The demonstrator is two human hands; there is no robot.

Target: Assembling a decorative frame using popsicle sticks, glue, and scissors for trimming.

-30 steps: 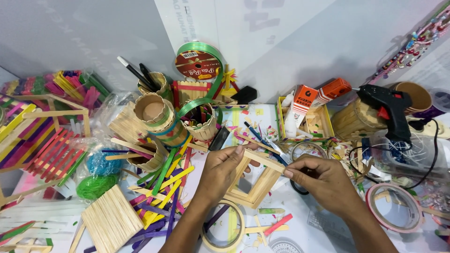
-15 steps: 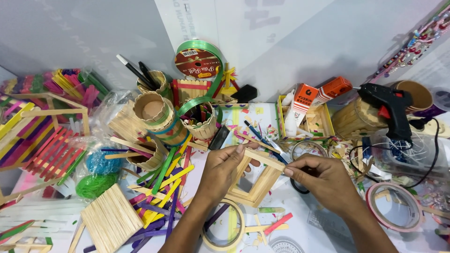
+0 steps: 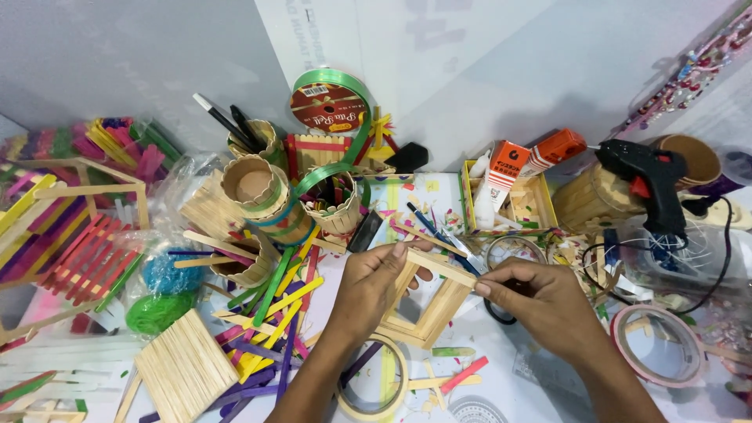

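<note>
Right now both hands meet over a small square frame of plain wooden sticks (image 3: 427, 301), held just above the middle of the cluttered table (image 3: 548, 392). The left hand (image 3: 374, 282) grips the frame at its nine o'clock edge, thumb and fingers closed on the top left corner. The right hand (image 3: 540, 301) comes in from three o'clock, its thumb and forefinger pinched on the frame's upper right corner, where a loose-looking stick lies along the top edge; the other fingers curl underneath. The frame is tilted, its lower corner pointing toward six o'clock.

At six o'clock of the frame, a roll of clear tape (image 3: 374, 388) lies flat on the table, partly under the left forearm. At nine o'clock, coloured craft sticks (image 3: 274, 313) lie scattered in green, yellow, purple and red, and farther out toward eight o'clock sits a flat panel of plain sticks (image 3: 186, 370). At eleven o'clock stand round stick-built cups (image 3: 254, 188) wound with green ribbon, with a green ribbon spool (image 3: 329, 106) behind them at twelve. At two o'clock a black glue gun (image 3: 654, 184) stands well apart from the hands. At four o'clock, near the right wrist, lies a pinkish tape roll (image 3: 654, 345).
</note>
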